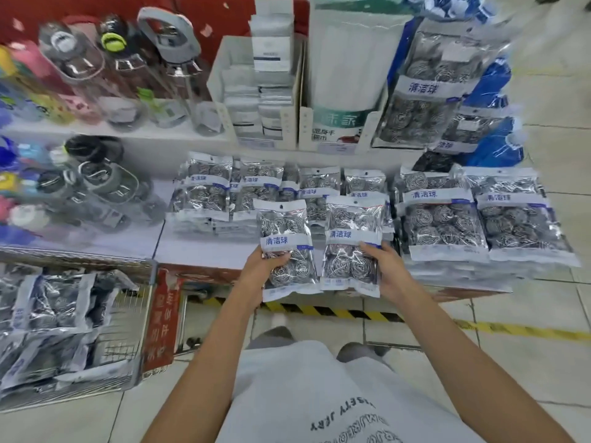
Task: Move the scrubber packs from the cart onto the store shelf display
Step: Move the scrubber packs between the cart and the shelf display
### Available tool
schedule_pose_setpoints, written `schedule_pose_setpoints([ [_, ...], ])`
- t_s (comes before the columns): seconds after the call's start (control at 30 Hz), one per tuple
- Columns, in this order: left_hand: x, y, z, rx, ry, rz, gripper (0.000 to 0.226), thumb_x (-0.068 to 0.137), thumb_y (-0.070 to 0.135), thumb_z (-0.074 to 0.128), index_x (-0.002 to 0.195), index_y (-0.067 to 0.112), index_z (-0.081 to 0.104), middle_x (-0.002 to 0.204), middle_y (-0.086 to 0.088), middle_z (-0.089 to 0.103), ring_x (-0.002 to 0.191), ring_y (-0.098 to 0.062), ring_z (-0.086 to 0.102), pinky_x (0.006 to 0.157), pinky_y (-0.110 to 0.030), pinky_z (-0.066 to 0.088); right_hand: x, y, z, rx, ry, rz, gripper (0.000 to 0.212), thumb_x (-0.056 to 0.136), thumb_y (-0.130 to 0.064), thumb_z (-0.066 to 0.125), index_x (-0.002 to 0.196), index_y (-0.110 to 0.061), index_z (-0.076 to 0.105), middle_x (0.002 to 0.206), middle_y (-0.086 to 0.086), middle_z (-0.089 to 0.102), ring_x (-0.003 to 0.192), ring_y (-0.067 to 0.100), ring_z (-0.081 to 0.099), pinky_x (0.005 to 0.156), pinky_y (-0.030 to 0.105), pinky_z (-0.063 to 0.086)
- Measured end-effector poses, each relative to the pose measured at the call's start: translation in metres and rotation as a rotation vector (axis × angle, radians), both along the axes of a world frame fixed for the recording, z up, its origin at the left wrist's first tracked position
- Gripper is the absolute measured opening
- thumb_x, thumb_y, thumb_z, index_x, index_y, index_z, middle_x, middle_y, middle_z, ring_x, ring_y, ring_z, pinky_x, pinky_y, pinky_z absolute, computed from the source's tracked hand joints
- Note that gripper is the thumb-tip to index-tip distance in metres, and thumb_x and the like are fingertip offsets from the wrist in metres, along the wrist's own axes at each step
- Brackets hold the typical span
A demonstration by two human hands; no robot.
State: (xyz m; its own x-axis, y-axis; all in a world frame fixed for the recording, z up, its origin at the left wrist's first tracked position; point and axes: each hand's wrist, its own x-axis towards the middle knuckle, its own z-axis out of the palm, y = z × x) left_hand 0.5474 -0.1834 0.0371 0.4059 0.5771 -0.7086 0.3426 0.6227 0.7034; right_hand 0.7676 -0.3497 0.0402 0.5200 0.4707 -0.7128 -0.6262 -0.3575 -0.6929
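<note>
Above the shelf's near edge: I hold two scrubber packs side by side, one per hand, upright, printed faces toward me.

Left hand [265,266]: thumb across the front of the left pack [286,247], fingers behind it, gripping its lower half.

Right hand [385,270]: thumb on the front of the right pack [351,241], fingers curled behind its right edge, also low on the bag.

Pack orientation: long axis runs near-to-far, hang-hole end pointing away from me, bottom seam toward me. The two bags sit just beside each other, edges close; I cannot tell whether they touch.

Shelf display [204,247]: lower tier, directly beyond my fingers. Small packs already stacked [204,193] at far left of my hands, more rows behind the two I hold; larger packs [444,215] stacked to the right.

Key relation: bare white shelf lies to the left and near of the small stacks, closer to my left hand; the right hand sits nearer the large-pack stack, which looks like a different size. Judgement: both packs belong on the small stacks, straight ahead and slightly left.

Coming move, as I judge it: carry forward, lay flat with the long axis kept near-to-far to match the rows.

Cart [128,356]: near left, wire basket with more packs [54,302] in it. Task is partway through, by my estimate.

Risk: slick bags may slide off an uneven stack.
</note>
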Motion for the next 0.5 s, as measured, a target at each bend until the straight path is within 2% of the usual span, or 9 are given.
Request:
schedule_pose_setpoints([
  [0.07, 0.018, 0.009, -0.001, 0.012, 0.011, -0.004, 0.041, 0.083, 0.016, 0.084, 0.119, 0.026, 0.068, 0.113, 0.005, 0.077, 0.116, -0.020, 0.066, 0.110, -0.055, 0.046, 0.013, 0.009, 0.001, -0.014, -0.019, 0.006, 0.051, 0.087, -0.029, 0.081, 0.133, -0.018, 0.061, 0.126, 0.003, 0.069, 0.125, 0.026, 0.058, 0.108, 0.050, 0.044],
  [0.13, 0.037, 0.023, -0.002, 0.001, -0.007, -0.008, 0.037, 0.084, 0.014, 0.082, 0.116, 0.027, 0.067, 0.113, 0.004, 0.077, 0.117, -0.021, 0.066, 0.111, -0.055, 0.044, 0.028, 0.023, -0.003, -0.023, -0.036, 0.012, 0.048, 0.091, -0.028, 0.077, 0.133, -0.013, 0.059, 0.120, -0.003, 0.066, 0.125, 0.023, 0.052, 0.103, 0.041, 0.038],
  [0.2, 0.055, 0.039, -0.005, -0.003, -0.008, -0.025, 0.033, 0.086, 0.011, 0.080, 0.113, 0.024, 0.066, 0.110, 0.003, 0.076, 0.114, -0.021, 0.065, 0.112, -0.053, 0.043, 0.045, 0.039, -0.008, -0.038, -0.028, 0.022, 0.043, 0.093, -0.027, 0.075, 0.128, -0.014, 0.054, 0.119, -0.008, 0.061, 0.121, 0.019, 0.046, 0.108, 0.043, 0.033],
  [0.27, 0.074, 0.057, -0.009, -0.018, 0.013, -0.042, 0.032, 0.088, 0.011, 0.079, 0.117, 0.018, 0.065, 0.110, 0.005, 0.073, 0.112, -0.018, 0.062, 0.112, -0.049, 0.042, 0.060, 0.055, -0.013, -0.060, -0.037, 0.003, 0.058, 0.090, -0.030, 0.080, 0.138, -0.016, 0.050, 0.133, -0.007, 0.057, 0.125, 0.017, 0.046, 0.115, 0.048, 0.032],
  [0.3, 0.082, 0.066, -0.013, -0.017, 0.026, -0.046, 0.032, 0.089, 0.013, 0.079, 0.117, 0.017, 0.064, 0.110, 0.006, 0.071, 0.114, -0.019, 0.060, 0.108, -0.046, 0.042, 0.068, 0.061, -0.017, -0.076, -0.050, -0.005, 0.062, 0.088, -0.030, 0.081, 0.140, -0.014, 0.051, 0.138, -0.004, 0.059, 0.127, 0.018, 0.051, 0.114, 0.048, 0.037],
  [0.4, 0.107, 0.091, -0.021, -0.011, 0.054, -0.077, 0.047, 0.089, 0.012, 0.078, 0.131, 0.013, 0.055, 0.116, 0.001, 0.068, 0.123, -0.026, 0.055, 0.100, -0.044, 0.041, 0.089, 0.083, -0.027, -0.109, -0.077, -0.044, 0.049, 0.091, -0.017, 0.078, 0.135, -0.012, 0.058, 0.128, 0.006, 0.070, 0.111, 0.021, 0.066, 0.093, 0.038, 0.053],
  [0.43, 0.114, 0.099, -0.026, -0.011, 0.065, -0.095, 0.054, 0.089, 0.011, 0.078, 0.135, 0.014, 0.051, 0.123, -0.002, 0.067, 0.127, -0.028, 0.054, 0.103, -0.048, 0.042, 0.094, 0.089, -0.027, -0.123, -0.068, -0.052, 0.046, 0.092, -0.014, 0.076, 0.134, -0.011, 0.058, 0.122, 0.007, 0.072, 0.105, 0.021, 0.068, 0.086, 0.036, 0.055],
  [0.5, 0.127, 0.112, -0.032, 0.004, 0.070, -0.141, 0.049, 0.089, 0.009, 0.077, 0.131, 0.017, 0.052, 0.127, -0.005, 0.066, 0.131, -0.032, 0.053, 0.110, -0.056, 0.038, 0.105, 0.102, -0.029, -0.125, -0.048, -0.040, 0.039, 0.094, -0.009, 0.073, 0.128, -0.010, 0.056, 0.110, 0.006, 0.072, 0.094, 0.019, 0.069, 0.074, 0.033, 0.056],
])
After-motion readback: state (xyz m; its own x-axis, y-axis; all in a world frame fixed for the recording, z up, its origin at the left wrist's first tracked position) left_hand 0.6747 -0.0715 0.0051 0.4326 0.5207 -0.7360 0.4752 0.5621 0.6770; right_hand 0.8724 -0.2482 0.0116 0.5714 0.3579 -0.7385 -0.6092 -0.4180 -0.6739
